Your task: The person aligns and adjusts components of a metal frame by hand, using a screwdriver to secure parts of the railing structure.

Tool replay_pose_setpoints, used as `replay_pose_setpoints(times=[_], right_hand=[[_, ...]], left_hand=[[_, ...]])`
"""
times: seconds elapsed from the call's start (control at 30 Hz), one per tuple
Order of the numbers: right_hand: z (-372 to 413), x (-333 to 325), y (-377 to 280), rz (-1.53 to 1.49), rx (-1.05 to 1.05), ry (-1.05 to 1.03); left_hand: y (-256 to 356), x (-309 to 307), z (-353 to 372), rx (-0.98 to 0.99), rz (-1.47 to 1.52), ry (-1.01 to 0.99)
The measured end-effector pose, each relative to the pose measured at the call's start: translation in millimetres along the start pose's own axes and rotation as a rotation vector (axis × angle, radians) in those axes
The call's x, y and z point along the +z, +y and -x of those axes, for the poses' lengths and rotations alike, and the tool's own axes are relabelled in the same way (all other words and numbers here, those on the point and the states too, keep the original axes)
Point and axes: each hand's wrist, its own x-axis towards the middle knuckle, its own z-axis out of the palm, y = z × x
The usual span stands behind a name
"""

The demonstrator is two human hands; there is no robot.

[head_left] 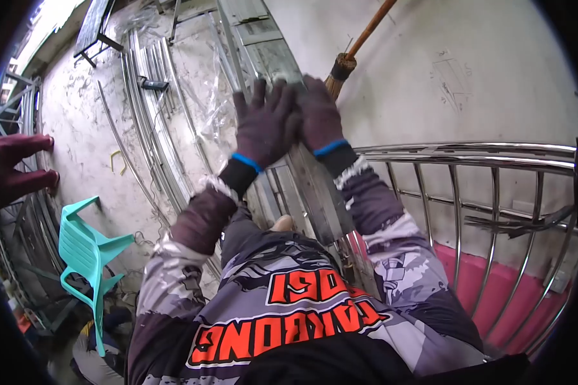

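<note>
Both my hands wear dark maroon gloves with blue cuff edges and rest side by side on a long grey metal beam [270, 48]. My left hand [266, 125] lies palm down with its fingers spread, and nothing shows in it. Touching it at the thumb side, my right hand [320, 115] is also flat on the beam with its fingers extended. The beam runs from the top of the view down toward my body, and my palms hide part of its surface.
Long metal bars [149, 115] lie at the left near a turquoise plastic chair [96, 247]. A polished metal railing [456, 186] stands at the right. A broom [342, 67] leans behind the beam. Another person's gloved hand [22, 167] shows at the left edge.
</note>
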Motion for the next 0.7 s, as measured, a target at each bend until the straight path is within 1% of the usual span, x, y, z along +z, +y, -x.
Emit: replay_pose_setpoints(times=[0.03,0.07,0.1,0.13,0.17,0.2,0.27,0.3,0.33,0.37,0.4,0.43,0.47,0.5,0.57,0.6,0.7], right_hand=[[48,-3,6,-0.042,0.086,-0.023],[74,-22,0,-0.053,0.048,-0.063],[101,-40,-14,-0.035,0.038,-0.043],[126,-55,-28,0.100,0.052,-0.083],[141,-69,-40,-0.082,0.186,-0.162],[155,-73,-46,-0.020,0.177,-0.157],[154,-62,-32,0.050,0.136,-0.185],[141,-53,-26,0.047,0.138,-0.187],[116,-37,-19,0.004,0.161,-0.147],[89,-21,-11,-0.037,0.184,-0.102],[58,-8,-5,-0.067,0.174,-0.071],[27,2,-1,-0.097,0.167,-0.040],[2,10,6,-0.029,0.128,-0.053],[-14,17,8,0.000,0.130,-0.026],[0,25,17,-0.010,0.110,-0.045],[-2,23,23,-0.011,0.070,-0.070],[63,-11,-11,-0.057,0.134,-0.058]], left_hand=[[19,-1,22,0.045,0.057,-0.028],[42,0,59,0.068,0.119,-0.062],[59,-3,86,0.102,0.162,-0.123],[72,-5,106,0.135,0.200,-0.180],[85,-9,125,0.124,0.226,-0.212],[92,-13,133,0.117,0.254,-0.250],[83,-6,129,0.115,0.233,-0.235],[71,-4,112,0.085,0.170,-0.221],[57,-3,94,0.062,0.106,-0.210],[40,-1,72,0.033,0.088,-0.152],[21,2,47,0.009,0.070,-0.095],[5,2,20,-0.016,0.032,-0.077],[-7,2,0,-0.041,-0.006,-0.063],[-16,5,-12,-0.029,-0.031,-0.028],[-19,2,-13,0.000,-0.045,0.021],[-12,-5,-6,0.031,-0.061,-0.030],[21,-8,51,0.096,0.076,-0.064]])
